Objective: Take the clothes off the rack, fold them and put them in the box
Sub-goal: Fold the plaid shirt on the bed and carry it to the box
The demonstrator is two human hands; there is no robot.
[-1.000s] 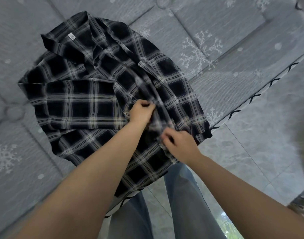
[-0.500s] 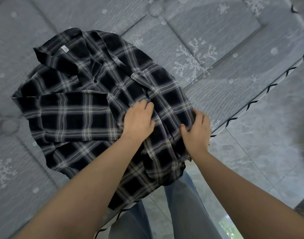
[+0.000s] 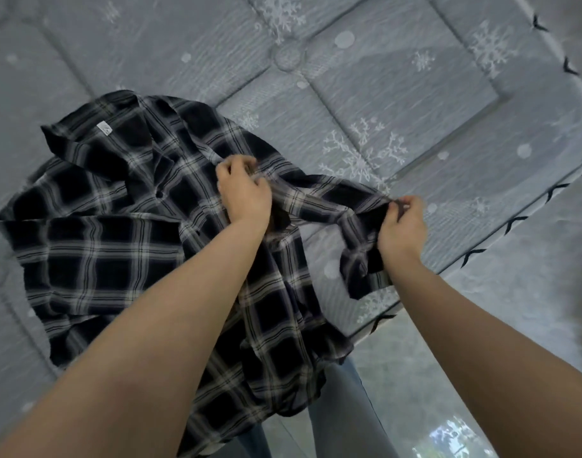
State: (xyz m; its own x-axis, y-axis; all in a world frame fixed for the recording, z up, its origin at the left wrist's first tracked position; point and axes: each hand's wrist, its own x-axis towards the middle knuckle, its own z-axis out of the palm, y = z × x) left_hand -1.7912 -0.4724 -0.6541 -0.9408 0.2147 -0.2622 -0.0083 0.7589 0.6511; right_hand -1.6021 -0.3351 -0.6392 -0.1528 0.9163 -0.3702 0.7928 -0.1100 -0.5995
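A black-and-white plaid shirt (image 3: 111, 246) lies front-up on a grey quilted mattress (image 3: 398, 94), collar at the upper left, hem hanging over the near edge. My left hand (image 3: 243, 190) pinches the fabric near the right shoulder. My right hand (image 3: 400, 226) grips the end of the right sleeve (image 3: 332, 200), which is stretched out to the right between both hands. No rack or box is in view.
The mattress edge with black stitched trim (image 3: 514, 223) runs diagonally at the right. Beyond it is a glossy grey tiled floor (image 3: 531, 325). My jeans-clad legs (image 3: 342, 424) stand against the near edge.
Both hands left the shirt's front. The left hand moved up to the shoulder, the right hand took the sleeve end and pulled it out to the right.
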